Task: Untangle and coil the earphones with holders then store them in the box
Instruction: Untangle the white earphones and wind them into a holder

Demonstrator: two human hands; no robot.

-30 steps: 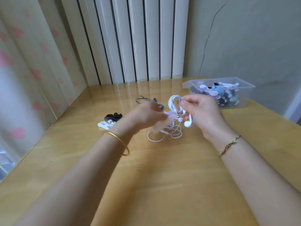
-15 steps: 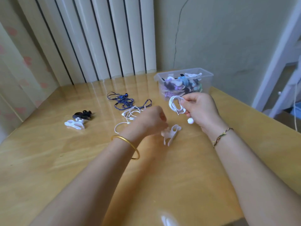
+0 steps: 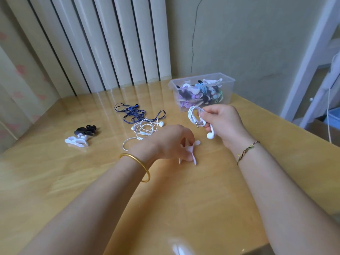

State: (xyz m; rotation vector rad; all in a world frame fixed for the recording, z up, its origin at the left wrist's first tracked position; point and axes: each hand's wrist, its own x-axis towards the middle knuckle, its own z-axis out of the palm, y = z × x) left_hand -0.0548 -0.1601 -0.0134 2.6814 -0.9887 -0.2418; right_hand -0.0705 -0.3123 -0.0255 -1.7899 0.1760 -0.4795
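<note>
Glossy wooden table (image 3: pixel 184 199). Clear box (image 3: pixel 229 89) far right, open-topped, part full of wrapped sets. Right hand (image 3: pixel 223 124) just near of the box, above the table, fingers curled round coiled white earphones (image 3: pixel 193 115), with one bud and the plug hanging out of the loop. Left hand (image 3: pixel 169 142) at centre, fingertips pinching pale holder (image 3: pixel 191 152) lying on the table, near-left of the coil. Tangled blue earphones (image 3: pixel 132 113) and loose white earphones (image 3: pixel 143 129) far of the left hand, untouched. Black holder (image 3: pixel 85 130) and white holder (image 3: pixel 76 141) well left.

Step judged: fitting coil into holder. Lift holder off the table and bring it up to the coil, not the reverse. Pinch loop tight against slipping turns. Tuck bud and plug in before closing. Then into box.
</note>
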